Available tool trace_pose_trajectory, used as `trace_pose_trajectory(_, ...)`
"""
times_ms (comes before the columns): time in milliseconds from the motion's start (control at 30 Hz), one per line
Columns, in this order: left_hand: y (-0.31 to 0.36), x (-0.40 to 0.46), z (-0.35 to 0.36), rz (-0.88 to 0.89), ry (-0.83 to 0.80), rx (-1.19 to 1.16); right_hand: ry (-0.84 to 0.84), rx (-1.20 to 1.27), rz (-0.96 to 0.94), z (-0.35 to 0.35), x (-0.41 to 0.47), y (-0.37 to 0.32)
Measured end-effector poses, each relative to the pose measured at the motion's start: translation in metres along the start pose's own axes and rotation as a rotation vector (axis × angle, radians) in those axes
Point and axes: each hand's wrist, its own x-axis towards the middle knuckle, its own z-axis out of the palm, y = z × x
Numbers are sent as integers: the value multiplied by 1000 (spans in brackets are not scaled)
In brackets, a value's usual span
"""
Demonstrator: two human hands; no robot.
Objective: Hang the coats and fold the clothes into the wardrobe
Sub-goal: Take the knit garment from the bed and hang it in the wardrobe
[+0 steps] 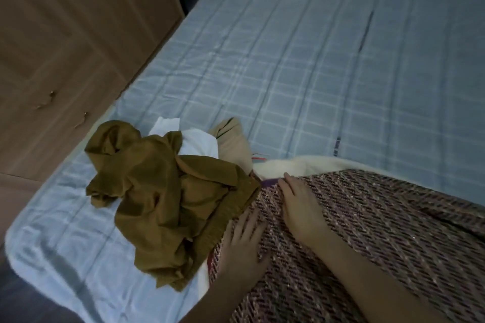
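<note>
A pink-and-dark tweed coat (380, 238) lies spread on the bed at the lower right, with a cream fleece lining (288, 165) showing along its far edge. My left hand (242, 246) lies flat on the coat near its left edge, fingers straight. My right hand (299, 204) rests flat on the coat just beyond it, fingertips by a purple strip at the collar. A crumpled mustard-brown garment (162, 191) lies in a heap to the left, partly over the coat's edge. A white cloth (199, 144) and a beige garment (233, 144) sit behind the heap.
The bed (315, 60) with a pale blue checked cover fills most of the view. A brown wooden wardrobe (65, 47) with closed doors stands along the bed's left side. A dark gap lies at the far top.
</note>
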Motion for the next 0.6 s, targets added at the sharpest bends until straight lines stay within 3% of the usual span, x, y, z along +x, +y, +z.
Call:
trace_pose_trajectory(200, -13, 16, 45, 51, 100, 35, 99, -160, 37, 53, 12, 19)
trace_pose_trajectory(600, -20, 24, 66, 102, 221, 46, 199, -202, 14, 63, 19, 26)
